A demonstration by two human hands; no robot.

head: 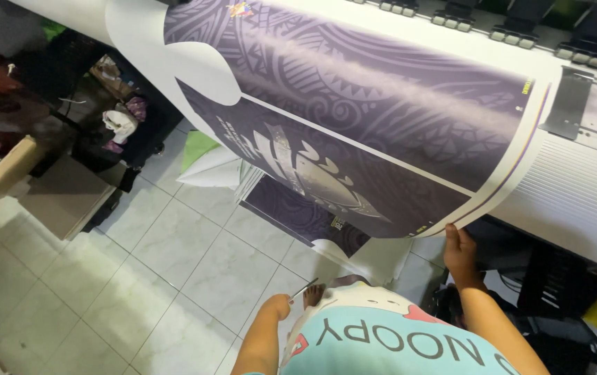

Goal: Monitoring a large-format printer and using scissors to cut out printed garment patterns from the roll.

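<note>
Right, head view only — looking down past the person's own light blue shirt (pixel 396 340) at a wide-format printer (pixel 576 187) feeding out a big printed sheet (pixel 354 118), purple with pale patterned artwork and a white margin. The sheet hangs off the printer's front edge and curls forward over the white tiled floor (pixel 173 264).

Right hand (pixel 459 251) is raised to the sheet's lower corner, fingers closed on the edge just where the coloured border strip ends (thumb side hidden under the paper, so how firm the pinch is I cannot tell). Left hand (pixel 281 305) is low, near the waist, closed around a thin metal blade or cutter (pixel 305 288) that pokes out toward the floor — exact tool too small to tell.

On the floor under the hanging sheet: more printed sheets (pixel 298 208) in a loose pile, one purple, some white, one green corner. Far left, a wooden board (pixel 3 173) and dark clutter, blurred.

Risks, as a judgement: only one corner is held, so the sheet could sag, crease or tear at the pinch if pulled sideways; the print surface could smudge where fingers touch; the blade in the left hand sits close to the body and could nick shirt or paper if swung up carelessly.
</note>
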